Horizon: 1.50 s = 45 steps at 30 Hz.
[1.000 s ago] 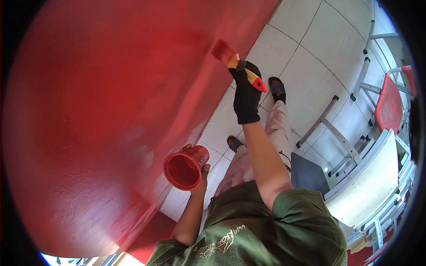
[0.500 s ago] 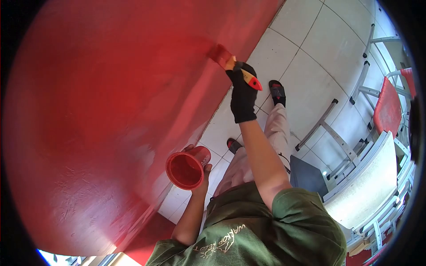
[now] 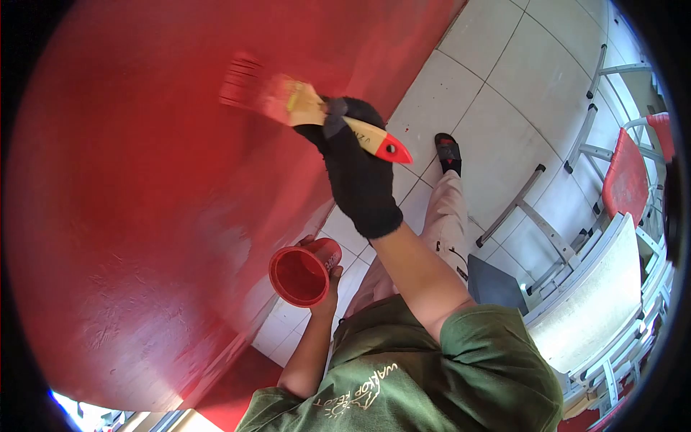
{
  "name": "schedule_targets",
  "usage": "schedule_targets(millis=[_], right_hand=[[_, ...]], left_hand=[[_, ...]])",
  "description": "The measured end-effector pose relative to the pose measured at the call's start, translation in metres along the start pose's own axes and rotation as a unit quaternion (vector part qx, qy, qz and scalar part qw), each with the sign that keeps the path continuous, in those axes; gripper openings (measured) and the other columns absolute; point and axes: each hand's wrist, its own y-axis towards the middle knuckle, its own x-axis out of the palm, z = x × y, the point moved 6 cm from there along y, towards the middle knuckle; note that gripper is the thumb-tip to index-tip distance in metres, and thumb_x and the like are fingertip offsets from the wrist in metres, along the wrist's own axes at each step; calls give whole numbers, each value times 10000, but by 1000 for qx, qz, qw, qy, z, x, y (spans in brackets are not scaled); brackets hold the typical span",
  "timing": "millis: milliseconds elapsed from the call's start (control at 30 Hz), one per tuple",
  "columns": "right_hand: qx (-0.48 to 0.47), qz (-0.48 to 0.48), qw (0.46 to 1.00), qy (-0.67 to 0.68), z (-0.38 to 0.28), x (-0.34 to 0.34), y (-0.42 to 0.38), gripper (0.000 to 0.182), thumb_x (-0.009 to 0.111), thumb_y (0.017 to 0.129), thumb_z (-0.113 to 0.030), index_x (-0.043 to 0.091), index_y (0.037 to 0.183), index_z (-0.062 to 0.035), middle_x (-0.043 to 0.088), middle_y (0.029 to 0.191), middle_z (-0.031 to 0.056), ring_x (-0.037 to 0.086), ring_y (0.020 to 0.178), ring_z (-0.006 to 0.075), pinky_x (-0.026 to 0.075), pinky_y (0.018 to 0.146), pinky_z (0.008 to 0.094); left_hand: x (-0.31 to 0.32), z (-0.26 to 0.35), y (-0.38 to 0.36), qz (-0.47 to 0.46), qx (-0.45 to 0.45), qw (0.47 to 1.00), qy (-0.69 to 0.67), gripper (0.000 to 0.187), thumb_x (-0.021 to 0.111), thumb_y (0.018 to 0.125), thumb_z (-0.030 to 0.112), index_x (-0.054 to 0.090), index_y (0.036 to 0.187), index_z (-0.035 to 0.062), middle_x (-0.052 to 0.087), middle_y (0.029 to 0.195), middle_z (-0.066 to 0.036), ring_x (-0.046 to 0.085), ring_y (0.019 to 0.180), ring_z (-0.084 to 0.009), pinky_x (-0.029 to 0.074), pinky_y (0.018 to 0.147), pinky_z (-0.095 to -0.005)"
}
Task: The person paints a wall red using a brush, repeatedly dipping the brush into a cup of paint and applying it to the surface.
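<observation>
Black-gloved right hand (image 3: 358, 167) (outstretched) around paintbrush (image 3: 305, 105).

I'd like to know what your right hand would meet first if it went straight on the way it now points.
Leading with the paintbrush, the right hand would probably meet the red wall first, though the remaining gap is unclear.

Blurred brush bristles (image 3: 241, 81), left fingers (image 3: 335, 273) partly behind red cup (image 3: 304, 274), 1 foot hidden
</observation>
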Motion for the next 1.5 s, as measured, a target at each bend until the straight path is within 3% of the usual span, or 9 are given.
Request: schedule_targets(millis=[133, 367, 467, 533, 633, 800, 1167, 1367, 1500], right_hand=[[45, 92, 990, -93, 54, -97, -1, 245, 523, 932, -197, 488, 1070, 3, 542, 1011, 87, 573, 922, 159, 495, 781, 268], [52, 207, 964, -161, 80, -155, -15, 216, 537, 921, -165, 512, 1063, -4, 558, 976, 66, 569, 886, 137, 478, 813, 261], [-54, 97, 942, -316, 62, -91, -12, 145, 561, 896, -96, 543, 1018, -18, 582, 950, 51, 575, 882, 129, 463, 807, 255], [-33, 74, 960, -269, 41, -41, -20, 148, 561, 889, -65, 558, 1032, -24, 597, 965, 54, 579, 884, 133, 457, 798, 254], [-81, -15, 957, -278, 3, 21, -33, 154, 568, 867, -15, 570, 1021, -14, 592, 1011, 78, 575, 898, 139, 452, 787, 259], [-84, -80, 982, -152, -14, 53, -41, 191, 554, 855, 15, 561, 1044, -15, 581, 1046, 108, 579, 952, 189, 447, 830, 272], [51, 193, 961, -191, 94, -156, -36, 228, 555, 917, -181, 522, 1050, 1, 572, 957, 67, 580, 888, 145, 490, 809, 264], [-52, 82, 935, -341, 59, -57, -32, 147, 540, 913, -112, 546, 1026, -17, 576, 963, 62, 563, 887, 134, 465, 786, 251], [-30, 2, 976, -215, 18, 16, -58, 168, 534, 893, -34, 550, 1059, -8, 582, 1007, 81, 557, 920, 137, 460, 815, 270]], left_hand=[[5, 16, 3, -13, -11, 1000, -26, 628, 582, 790, -53, 302, 1345, 30, 399, 1335, -121, 380, 1244, -250, 326, 1043, -383], [8, 36, 4, -1, 3, 1000, -24, 634, 587, 767, -70, 310, 1328, 32, 403, 1329, -118, 393, 1230, -249, 349, 1030, -378], [7, 41, 4, 18, 14, 998, -53, 639, 722, 730, 9, 381, 1268, 48, 432, 1286, -100, 450, 1147, -217, 444, 908, -337], [8, 42, 2, 19, 41, 998, -38, 547, 577, 776, -67, 378, 1278, 25, 478, 1252, -114, 456, 1164, -236, 404, 975, -357], [3, 4, -10, -5, -79, 994, -77, 424, 565, 805, -35, 460, 1213, 16, 565, 1131, -110, 510, 1096, -230, 420, 941, -351], [-1, 10, -15, -36, -76, 993, 80, 366, 573, 824, 3, 493, 1181, 13, 591, 1084, -115, 532, 1060, -238, 421, 931, -359], [-3, 34, -9, 15, 25, 1000, -4, 660, 685, 773, 61, 321, 1323, 42, 420, 1315, -119, 413, 1206, -254, 375, 999, -376], [-10, 32, -15, 29, 27, 999, -11, 637, 681, 778, 64, 335, 1313, 39, 426, 1310, -119, 416, 1204, -252, 376, 997, -376], [-19, 12, -21, 32, -26, 999, -5, 605, 657, 775, 15, 360, 1302, 40, 447, 1293, -119, 427, 1197, -248, 377, 996, -374]])
